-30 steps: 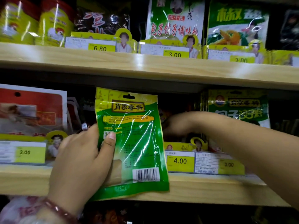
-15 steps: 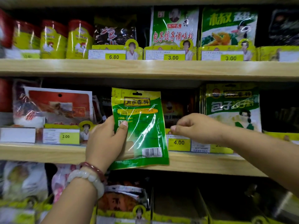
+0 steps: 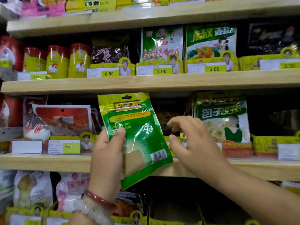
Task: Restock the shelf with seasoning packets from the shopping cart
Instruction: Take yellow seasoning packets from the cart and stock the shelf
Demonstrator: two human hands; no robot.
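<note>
A green and yellow seasoning packet (image 3: 138, 130) is held upright, tilted slightly left, in front of the middle wooden shelf (image 3: 48, 161). My left hand (image 3: 107, 158) grips its lower left side, thumb on the front. My right hand (image 3: 193, 142) hovers just right of the packet with fingers spread and loosely bent, holding nothing. Behind it lies a dark slot with brownish packets (image 3: 168, 117). Matching green packets (image 3: 222, 117) stand to the right on the same shelf.
Red packets (image 3: 63, 119) fill the shelf's left part. The shelf above (image 3: 146, 82) carries yellow tins (image 3: 56, 62) and green packets (image 3: 162, 44). Yellow price tags (image 3: 71, 146) line the edges. The lower shelf holds white and pink bags (image 3: 32, 189).
The view has pulled back and tilted up. My right hand has come out of the shelf slot and opened beside the packet. The left hand still holds the packet, now tilted.
</note>
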